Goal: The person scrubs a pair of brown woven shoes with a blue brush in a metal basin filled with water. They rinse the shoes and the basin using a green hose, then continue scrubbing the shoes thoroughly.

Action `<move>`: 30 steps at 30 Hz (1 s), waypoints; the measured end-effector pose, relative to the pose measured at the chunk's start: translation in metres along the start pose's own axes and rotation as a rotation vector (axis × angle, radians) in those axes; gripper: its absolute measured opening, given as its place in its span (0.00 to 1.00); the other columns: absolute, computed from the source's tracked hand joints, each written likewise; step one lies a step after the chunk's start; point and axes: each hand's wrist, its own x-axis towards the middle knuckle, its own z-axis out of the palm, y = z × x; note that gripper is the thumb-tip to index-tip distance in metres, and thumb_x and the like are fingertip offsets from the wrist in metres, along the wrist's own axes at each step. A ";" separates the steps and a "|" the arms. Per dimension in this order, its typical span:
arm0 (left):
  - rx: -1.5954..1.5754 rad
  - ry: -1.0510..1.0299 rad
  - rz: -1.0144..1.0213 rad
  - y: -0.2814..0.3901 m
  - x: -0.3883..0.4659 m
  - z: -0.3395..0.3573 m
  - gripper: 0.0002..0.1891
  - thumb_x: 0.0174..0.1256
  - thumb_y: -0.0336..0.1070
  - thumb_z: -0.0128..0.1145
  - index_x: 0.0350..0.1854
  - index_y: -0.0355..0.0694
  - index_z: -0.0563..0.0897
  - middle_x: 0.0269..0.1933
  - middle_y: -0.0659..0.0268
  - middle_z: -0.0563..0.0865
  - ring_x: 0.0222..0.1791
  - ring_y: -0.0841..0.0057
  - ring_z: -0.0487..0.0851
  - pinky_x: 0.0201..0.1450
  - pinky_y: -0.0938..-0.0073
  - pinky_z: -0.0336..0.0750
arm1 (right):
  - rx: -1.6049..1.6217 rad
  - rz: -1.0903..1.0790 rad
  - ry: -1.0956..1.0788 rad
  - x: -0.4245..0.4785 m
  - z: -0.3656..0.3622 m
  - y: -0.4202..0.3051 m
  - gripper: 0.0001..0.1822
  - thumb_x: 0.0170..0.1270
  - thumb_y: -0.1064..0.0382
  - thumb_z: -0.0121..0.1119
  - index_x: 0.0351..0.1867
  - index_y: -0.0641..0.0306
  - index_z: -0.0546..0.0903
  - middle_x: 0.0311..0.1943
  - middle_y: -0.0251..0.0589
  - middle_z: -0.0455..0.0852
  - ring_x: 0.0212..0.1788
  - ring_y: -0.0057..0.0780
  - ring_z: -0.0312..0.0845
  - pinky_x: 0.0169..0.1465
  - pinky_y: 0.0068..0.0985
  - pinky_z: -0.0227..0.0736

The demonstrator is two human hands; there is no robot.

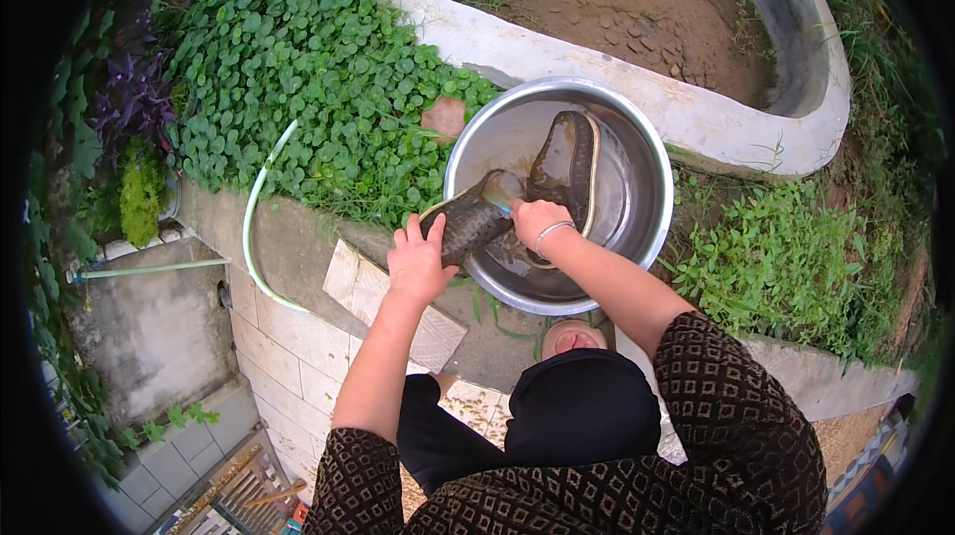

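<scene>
A wide metal basin stands on the ground before me, holding some murky water. My left hand grips one end of a dark patterned shoe, which slants across the basin's left rim. The shoe's other end lies above the water. Against that end is my right hand, closed around a small light-blue tool, mostly hidden by the fingers; its kind is unclear. A second dark shoe with a pale sole edge lies in the basin, beyond my right hand.
Behind the basin curves a low white concrete wall around bare soil. Leafy ground cover grows at the left, and more plants at the right. A pale hose bends over the concrete ledge. A loose tile lies beneath my left forearm.
</scene>
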 end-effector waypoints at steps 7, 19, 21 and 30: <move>0.026 -0.017 -0.024 -0.004 -0.004 0.000 0.44 0.38 0.44 0.70 0.64 0.50 0.62 0.63 0.48 0.61 0.56 0.53 0.66 0.52 0.60 0.70 | 0.104 -0.102 0.027 -0.025 0.003 -0.016 0.17 0.63 0.53 0.43 0.52 0.48 0.74 0.35 0.50 0.83 0.39 0.48 0.79 0.43 0.40 0.73; 0.029 0.027 0.010 0.000 -0.001 0.005 0.45 0.40 0.44 0.70 0.65 0.50 0.61 0.63 0.49 0.60 0.55 0.55 0.67 0.49 0.58 0.71 | 0.014 -0.099 0.007 -0.004 -0.005 -0.005 0.14 0.62 0.60 0.45 0.46 0.57 0.76 0.38 0.50 0.83 0.43 0.44 0.80 0.45 0.39 0.73; 0.035 0.023 0.007 0.002 0.001 0.005 0.45 0.40 0.44 0.70 0.65 0.50 0.61 0.63 0.49 0.60 0.55 0.55 0.67 0.49 0.58 0.71 | 0.064 -0.005 0.017 0.008 0.000 -0.006 0.15 0.62 0.57 0.44 0.47 0.54 0.76 0.37 0.50 0.83 0.41 0.46 0.79 0.45 0.40 0.73; 0.029 0.017 0.006 0.003 0.000 0.004 0.44 0.40 0.43 0.69 0.65 0.49 0.61 0.63 0.49 0.60 0.55 0.55 0.67 0.49 0.58 0.71 | 0.121 0.018 0.038 0.000 0.004 -0.011 0.14 0.63 0.57 0.44 0.48 0.54 0.75 0.38 0.51 0.82 0.42 0.47 0.78 0.45 0.40 0.73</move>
